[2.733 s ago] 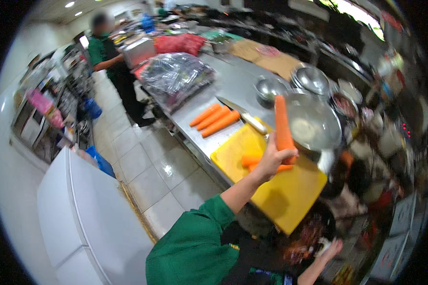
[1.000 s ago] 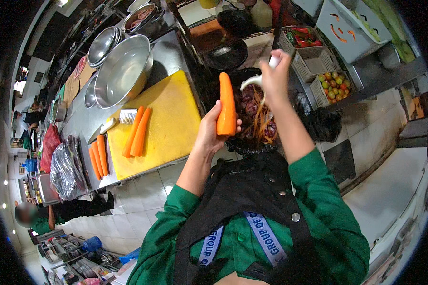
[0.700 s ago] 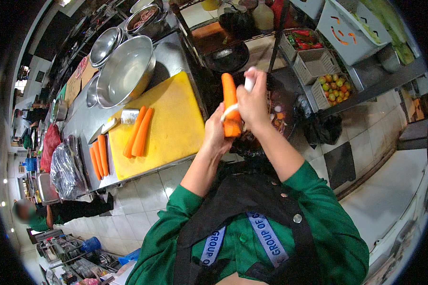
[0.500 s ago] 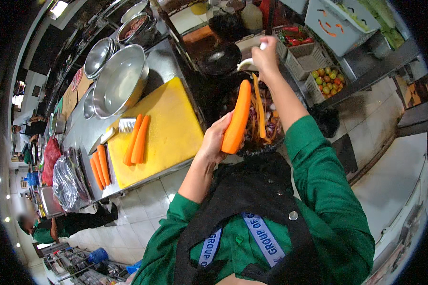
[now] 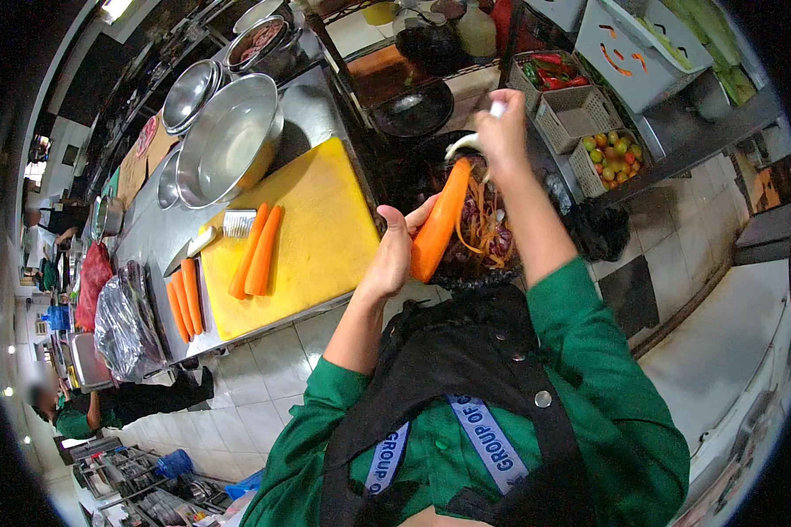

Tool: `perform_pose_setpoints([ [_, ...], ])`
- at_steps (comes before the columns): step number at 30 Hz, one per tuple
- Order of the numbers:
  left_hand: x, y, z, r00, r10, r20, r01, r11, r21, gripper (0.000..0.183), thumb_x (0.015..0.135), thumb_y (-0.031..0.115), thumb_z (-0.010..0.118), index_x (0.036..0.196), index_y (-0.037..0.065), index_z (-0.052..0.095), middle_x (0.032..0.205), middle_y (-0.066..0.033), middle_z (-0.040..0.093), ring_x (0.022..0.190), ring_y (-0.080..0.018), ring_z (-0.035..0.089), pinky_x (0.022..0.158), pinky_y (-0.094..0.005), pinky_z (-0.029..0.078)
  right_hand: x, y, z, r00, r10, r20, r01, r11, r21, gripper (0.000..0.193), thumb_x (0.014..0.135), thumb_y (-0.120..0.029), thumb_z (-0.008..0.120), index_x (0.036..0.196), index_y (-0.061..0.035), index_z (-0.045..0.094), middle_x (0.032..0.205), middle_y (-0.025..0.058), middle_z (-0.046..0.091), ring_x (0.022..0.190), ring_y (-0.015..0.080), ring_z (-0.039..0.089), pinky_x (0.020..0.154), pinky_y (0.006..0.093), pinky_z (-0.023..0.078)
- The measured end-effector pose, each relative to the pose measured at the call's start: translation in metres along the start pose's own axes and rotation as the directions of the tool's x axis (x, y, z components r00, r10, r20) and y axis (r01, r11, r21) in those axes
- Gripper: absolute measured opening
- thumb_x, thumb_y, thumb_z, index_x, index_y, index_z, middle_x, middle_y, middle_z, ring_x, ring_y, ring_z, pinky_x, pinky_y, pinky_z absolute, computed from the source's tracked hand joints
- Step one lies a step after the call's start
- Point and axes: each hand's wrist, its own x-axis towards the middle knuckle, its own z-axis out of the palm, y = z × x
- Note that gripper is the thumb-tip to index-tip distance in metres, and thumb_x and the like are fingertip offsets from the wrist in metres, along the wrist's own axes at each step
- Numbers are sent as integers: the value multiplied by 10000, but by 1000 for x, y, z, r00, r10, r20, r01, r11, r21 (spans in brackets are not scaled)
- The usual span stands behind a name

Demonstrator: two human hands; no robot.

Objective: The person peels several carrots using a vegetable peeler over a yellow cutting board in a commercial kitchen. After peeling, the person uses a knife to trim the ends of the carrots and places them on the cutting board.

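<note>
The left grip [image 5: 397, 253] loosely holds a thick carrot [image 5: 441, 230], its fingers behind the carrot and its thumb raised clear of it. The carrot slants, thick end low beside the palm, narrow tip up and to the right, toward the right grip [image 5: 504, 139]. That right grip is closed around the handle of a white peeler [image 5: 463, 145], whose curved head is just beyond the carrot's tip; whether the two touch I cannot tell.

Below the right grip and right of the left one, a black-lined bin [image 5: 462, 279] holds orange peelings [image 5: 476, 195] among purplish scraps.

Left of the left grip, a yellow cutting board [image 5: 325, 220] lies on the metal worktop [image 5: 306, 107]. Two carrots [image 5: 263, 255] lie side by side on the board, with a ridged metal tool [image 5: 238, 223] near their upper ends. Farther left of the grip are a knife [image 5: 203, 240] with a pale handle and, below it, three more carrots [image 5: 192, 297] beside the board. Up and left of the left grip, a wide steel bowl [image 5: 272, 112] stands near the board.

To the right of the right grip, one basket [image 5: 587, 173] holds red and green tomatoes; another, farther up, holds red peppers [image 5: 549, 72].
</note>
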Motion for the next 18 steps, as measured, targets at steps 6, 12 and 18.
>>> perform_pose_setpoints([
  [6,0,-6,-16,989,-112,-96,90,975,-204,443,987,377,339,1272,52,441,1040,-85,595,853,-149,587,725,-289,498,4,37,-24,974,200,-102,-190,976,107,407,733,-19,557,1108,-72,411,1016,118,468,877,209,485,797,341,412],
  [12,17,-25,-15,949,-247,-193,93,810,-579,359,995,374,298,1160,91,444,914,-82,592,738,-198,598,631,-337,509,-63,12,1,1000,-18,1,18,991,134,366,776,0,571,1098,-68,410,1096,97,439,974,191,455,860,323,385],
  [18,24,-26,4,924,-288,-251,1,658,-753,461,965,450,357,1130,45,501,876,-118,619,739,-218,621,628,-354,522,-111,-14,18,987,41,156,-63,988,140,372,740,68,507,1072,-61,400,1144,105,433,1081,220,441,964,331,343],
])
